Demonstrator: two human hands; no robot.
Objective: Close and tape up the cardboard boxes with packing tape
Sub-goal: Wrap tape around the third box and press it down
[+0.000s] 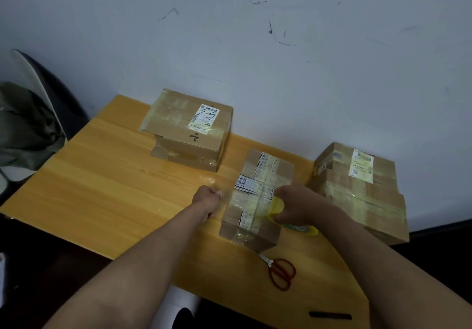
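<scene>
- On the wooden surface (pixel 107 175), a small cardboard box (pixel 255 201) sits between both hands, its flaps down and criss-crossed with clear and striped tape.
- The left hand (pixel 207 198) is curled at the box's left side, its grip pinching the free end of a clear tape strip (pixel 226 195) stretched across to the box.
- The right hand (pixel 296 206) rests on top of the box, its grip curled round a yellow tape roll (pixel 277 207).
- Red-handled scissors (pixel 279 271) lie on the surface just in front of the box.
- Two more taped boxes stand nearby: one at the back (pixel 189 129), one to the right (pixel 357 190) against the wall (pixel 255 47).
</scene>
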